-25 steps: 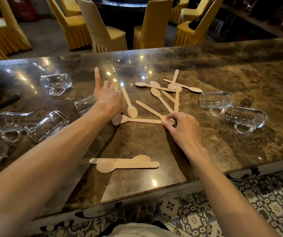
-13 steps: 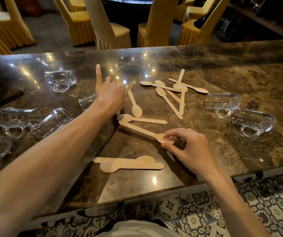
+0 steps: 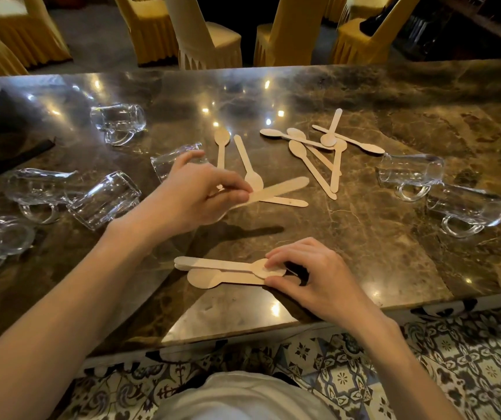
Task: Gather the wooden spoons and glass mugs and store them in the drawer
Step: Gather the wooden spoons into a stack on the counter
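Wooden spoon (image 3: 276, 189) is pinched between the left hand (image 3: 194, 198) fingertips, lifted above the marble counter (image 3: 364, 253). The right hand (image 3: 312, 277) fingers press the near spoon stack (image 3: 228, 271). Glass mugs (image 3: 443, 192) lie sideways far left and right.

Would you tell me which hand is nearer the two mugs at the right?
Right. The right hand rests on the near spoon stack, left of the two mugs; the left hand is farther left, pinching a spoon.
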A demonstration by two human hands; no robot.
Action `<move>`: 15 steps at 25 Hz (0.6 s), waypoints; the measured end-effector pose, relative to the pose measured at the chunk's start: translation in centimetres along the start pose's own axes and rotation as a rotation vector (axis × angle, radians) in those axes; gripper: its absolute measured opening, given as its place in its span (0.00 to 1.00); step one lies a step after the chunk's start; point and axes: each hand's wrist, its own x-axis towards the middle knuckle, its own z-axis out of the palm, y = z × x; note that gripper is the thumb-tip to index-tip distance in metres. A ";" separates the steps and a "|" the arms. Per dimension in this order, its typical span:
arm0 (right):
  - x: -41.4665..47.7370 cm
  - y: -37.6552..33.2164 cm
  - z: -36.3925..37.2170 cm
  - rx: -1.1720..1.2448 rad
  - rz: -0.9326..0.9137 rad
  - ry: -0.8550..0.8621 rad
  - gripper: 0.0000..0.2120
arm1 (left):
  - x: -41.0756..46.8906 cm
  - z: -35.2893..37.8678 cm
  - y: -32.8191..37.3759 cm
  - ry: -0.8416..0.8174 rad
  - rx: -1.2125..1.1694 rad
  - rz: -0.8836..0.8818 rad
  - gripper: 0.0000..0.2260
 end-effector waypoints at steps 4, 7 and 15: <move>0.1 0.0 -0.1 -0.004 0.000 -0.011 0.14 | -3.2 1.4 -0.7 -0.189 0.057 -0.019 0.08; 0.3 -0.1 -0.3 -0.031 -0.001 -0.021 0.15 | -4.2 2.1 -1.5 -0.196 0.099 -0.032 0.09; 0.5 1.1 -3.3 -0.021 0.087 -0.025 0.14 | -6.2 3.5 -2.3 -0.156 0.082 0.014 0.07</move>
